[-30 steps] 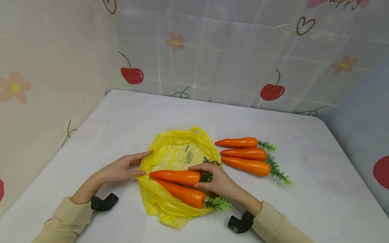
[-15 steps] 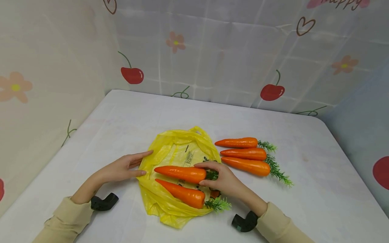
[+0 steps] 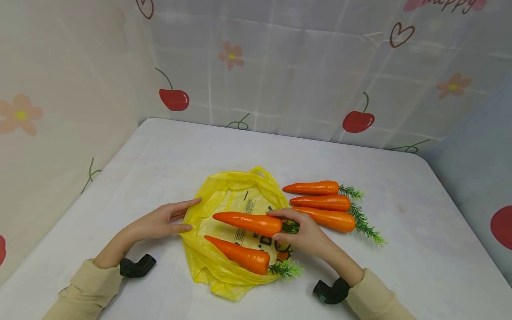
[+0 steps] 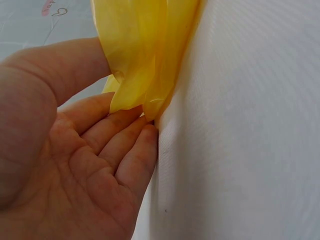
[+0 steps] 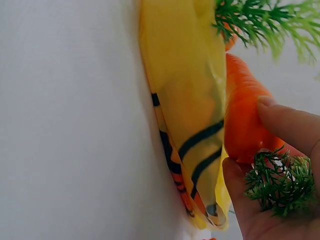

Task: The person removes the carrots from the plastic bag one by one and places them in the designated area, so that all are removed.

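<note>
A yellow plastic bag (image 3: 230,186) with dark print lies on the table, its mouth spread. My left hand (image 3: 162,220) holds its left edge; in the left wrist view the thumb and fingertips go partly out of sight at the yellow plastic. My right hand (image 3: 304,233) grips an orange carrot (image 3: 248,222) at its thick end, above the bag. Its green leaves (image 5: 280,182) lie against my palm in the right wrist view. A second carrot (image 3: 242,257) rests in the front part of the bag, leaves sticking out to the right.
To the right of the bag lie three more carrots, a far one (image 3: 314,187), a middle one (image 3: 324,202) and a near one (image 3: 330,218), leaves pointing right. The white table (image 3: 200,142) ends at a printed curtain (image 3: 280,80) behind.
My right hand has drawn the gripped carrot to the right and slightly away from me, apart from the carrot in front. The left hand and bag have stayed nearly still.
</note>
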Demonstrator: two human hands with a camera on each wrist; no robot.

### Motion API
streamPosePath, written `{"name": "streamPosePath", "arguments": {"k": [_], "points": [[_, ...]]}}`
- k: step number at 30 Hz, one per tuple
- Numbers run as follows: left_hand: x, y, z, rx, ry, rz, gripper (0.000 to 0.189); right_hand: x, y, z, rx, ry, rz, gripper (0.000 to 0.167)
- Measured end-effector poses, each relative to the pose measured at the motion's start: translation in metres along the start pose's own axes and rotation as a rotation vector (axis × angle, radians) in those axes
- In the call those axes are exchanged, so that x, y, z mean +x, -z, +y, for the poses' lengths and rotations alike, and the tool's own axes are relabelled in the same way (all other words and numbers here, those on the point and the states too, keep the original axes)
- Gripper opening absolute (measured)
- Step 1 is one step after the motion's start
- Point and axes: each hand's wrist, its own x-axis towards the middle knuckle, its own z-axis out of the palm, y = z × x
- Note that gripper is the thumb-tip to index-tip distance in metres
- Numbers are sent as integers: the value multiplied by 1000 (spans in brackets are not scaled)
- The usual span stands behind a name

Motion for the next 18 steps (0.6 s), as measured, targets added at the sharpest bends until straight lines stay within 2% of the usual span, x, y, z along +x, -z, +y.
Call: {"name": "streamPosePath", "arguments": {"k": [11,18], "points": [[1,0,-3,5,-8,-3,68,-15,19,4,-25,-11,58,48],[1,0,-4,-1,-3,2,68,-24,32,12,-17,28,83,49]]}}
